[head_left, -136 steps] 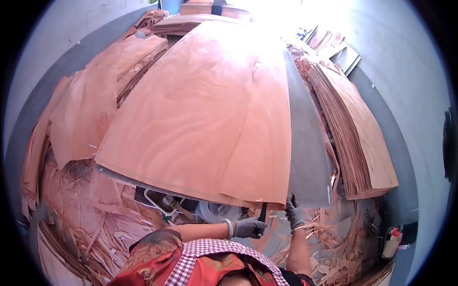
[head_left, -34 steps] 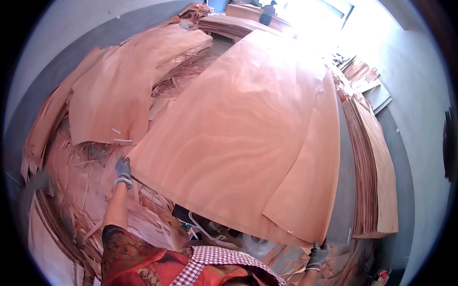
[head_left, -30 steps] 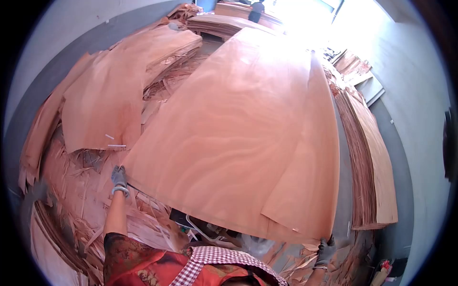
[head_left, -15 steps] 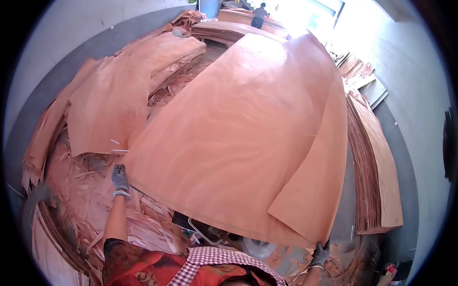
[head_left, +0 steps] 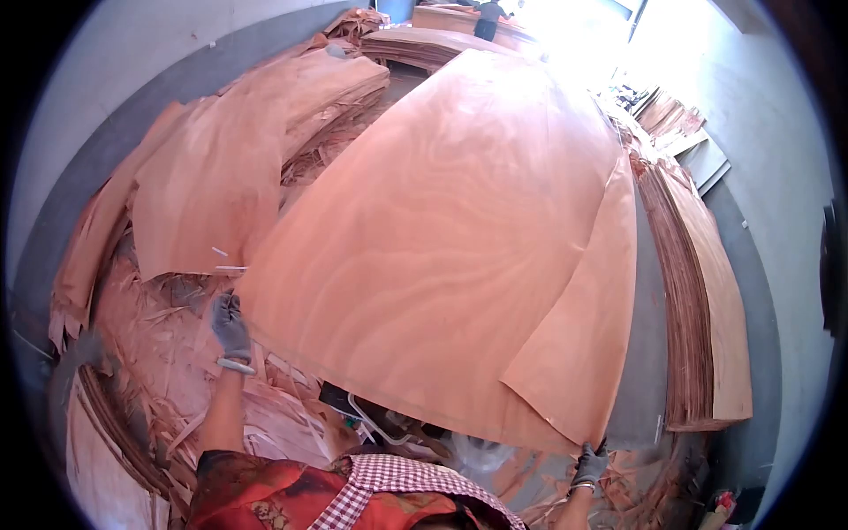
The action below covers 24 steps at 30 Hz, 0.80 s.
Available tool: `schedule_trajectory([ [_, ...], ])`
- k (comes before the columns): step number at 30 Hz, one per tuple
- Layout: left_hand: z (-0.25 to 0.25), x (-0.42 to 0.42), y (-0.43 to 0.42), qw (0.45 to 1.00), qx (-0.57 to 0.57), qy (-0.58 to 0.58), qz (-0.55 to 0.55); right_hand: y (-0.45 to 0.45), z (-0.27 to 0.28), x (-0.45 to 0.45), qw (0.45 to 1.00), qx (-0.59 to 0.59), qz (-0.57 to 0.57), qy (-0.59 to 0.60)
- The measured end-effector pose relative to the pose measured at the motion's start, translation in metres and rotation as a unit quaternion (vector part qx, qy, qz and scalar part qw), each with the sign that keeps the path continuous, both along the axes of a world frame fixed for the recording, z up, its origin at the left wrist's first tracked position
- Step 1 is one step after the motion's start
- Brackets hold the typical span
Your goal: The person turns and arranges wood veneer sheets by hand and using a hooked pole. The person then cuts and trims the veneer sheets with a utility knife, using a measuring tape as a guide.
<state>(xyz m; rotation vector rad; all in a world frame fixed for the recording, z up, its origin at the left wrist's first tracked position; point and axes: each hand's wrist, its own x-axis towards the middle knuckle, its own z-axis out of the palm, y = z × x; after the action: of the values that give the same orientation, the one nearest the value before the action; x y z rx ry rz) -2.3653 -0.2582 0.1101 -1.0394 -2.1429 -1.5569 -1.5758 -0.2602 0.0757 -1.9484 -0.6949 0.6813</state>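
A large reddish-tan wood veneer sheet (head_left: 424, 256) spreads out in front of me, with wavy grain across it. Along its right side lies an overlapping strip or fold (head_left: 574, 362) with a slanting edge. My left hand (head_left: 231, 327), in a grey glove, is closed at the sheet's near left corner. At the near right corner, my right hand (head_left: 590, 466), also gloved in grey, pinches the edge. The sheet's far end reaches toward the bright opening at the back.
Veneer stacks stand on the left (head_left: 212, 168), along the right wall (head_left: 685, 300) and at the back (head_left: 433, 44). Torn veneer scraps (head_left: 168, 380) litter the floor. A metal-framed item (head_left: 380, 424) sits under the near edge. Another person (head_left: 488, 19) stands at the far end.
The sheet has settled lower and flatter, its raised far right part coming down. Both my hands stay at its near corners, the left shifting slightly right. The view has shifted a little.
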Motion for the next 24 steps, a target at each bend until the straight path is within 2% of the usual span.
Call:
schedule_trajectory([
  [2,0.030,0.031,-0.007,0.999,0.014,0.043,-0.014,-0.004,0.003,-0.002,1.000,-0.011,0.005,0.001],
  [5,0.045,0.055,-0.027,0.999,0.019,0.034,0.028,-0.017,-0.019,0.017,0.999,0.039,0.007,-0.020],
  [8,-0.021,0.012,-0.039,0.991,0.001,-0.120,0.063,-0.019,-0.027,0.020,0.998,0.052,-0.018,0.036],
  [9,-0.047,-0.008,-0.036,0.988,0.004,-0.136,0.067,-0.020,-0.025,0.023,0.997,0.049,-0.026,0.058],
  [11,-0.084,-0.043,-0.016,0.983,0.018,-0.169,0.072,-0.001,-0.002,0.010,0.999,0.029,-0.013,-0.009],
  [14,-0.056,-0.034,0.018,0.994,-0.033,0.038,0.097,0.031,0.010,0.015,0.999,0.030,-0.005,-0.041],
  [16,-0.075,-0.055,0.036,0.986,-0.126,-0.049,0.097,0.049,0.024,0.002,1.000,0.021,0.009,-0.019],
  [17,-0.100,-0.063,0.039,0.976,-0.171,-0.099,0.096,0.056,0.033,0.000,1.000,0.016,0.019,-0.014],
  [18,-0.126,-0.076,0.042,0.971,-0.184,-0.065,0.139,0.060,0.028,-0.001,1.000,0.008,0.014,-0.011],
  [21,-0.115,-0.070,0.034,0.968,-0.203,-0.079,0.125,0.066,-0.003,0.017,0.999,0.010,0.025,-0.020],
  [24,-0.088,-0.066,0.023,0.948,-0.189,-0.246,0.069,0.067,-0.002,0.008,1.000,-0.008,0.013,-0.008],
])
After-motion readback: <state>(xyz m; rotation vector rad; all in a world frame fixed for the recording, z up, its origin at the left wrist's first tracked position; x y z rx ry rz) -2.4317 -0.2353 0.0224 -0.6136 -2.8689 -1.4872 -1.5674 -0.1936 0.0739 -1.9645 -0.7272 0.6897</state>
